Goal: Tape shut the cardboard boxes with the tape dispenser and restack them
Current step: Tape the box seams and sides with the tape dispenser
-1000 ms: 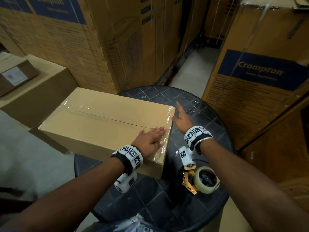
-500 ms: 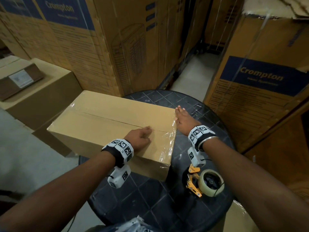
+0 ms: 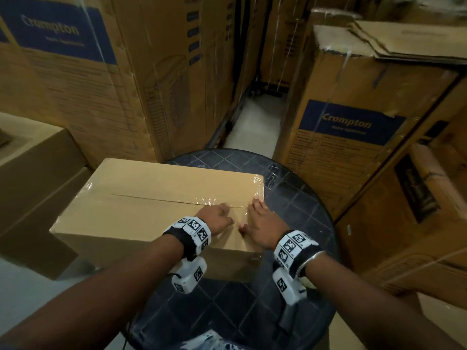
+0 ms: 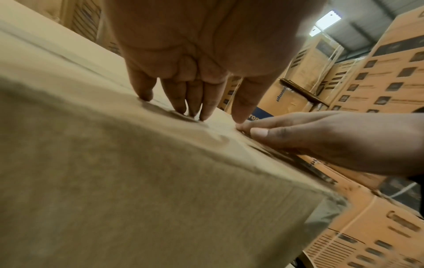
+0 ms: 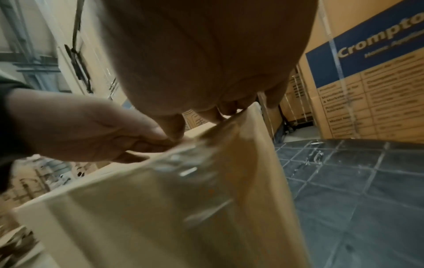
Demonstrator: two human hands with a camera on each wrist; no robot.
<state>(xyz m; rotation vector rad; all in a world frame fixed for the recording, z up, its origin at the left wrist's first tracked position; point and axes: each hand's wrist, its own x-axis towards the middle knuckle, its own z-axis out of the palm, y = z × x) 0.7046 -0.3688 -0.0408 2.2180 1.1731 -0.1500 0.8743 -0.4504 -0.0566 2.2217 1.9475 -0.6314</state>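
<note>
A plain cardboard box (image 3: 151, 195) lies on a round dark tiled table (image 3: 300, 198), its top seam running lengthwise. Glossy clear tape (image 3: 256, 184) covers its right end and wraps down the end face (image 5: 195, 174). Both hands rest on the box top near that end. My left hand (image 3: 222, 212) presses its straight fingertips (image 4: 192, 112) down beside the seam. My right hand (image 3: 255, 210) lies flat next to it (image 4: 321, 137), fingers reaching the far right edge (image 5: 220, 112). Neither hand holds anything. The tape dispenser does not show; my right wrist covers its place.
Tall Crompton cartons (image 3: 101, 72) stand behind the table at left and at right (image 3: 353, 127), with a narrow floor aisle (image 3: 255, 122) between them. More plain boxes (image 3: 38, 173) are stacked low at the left. Bare table shows right of the box.
My right hand rose from the box's right end face onto the top, beside the left. The left hand shifted slightly right along the seam. The view tilted up, and the dispenser dropped from sight.
</note>
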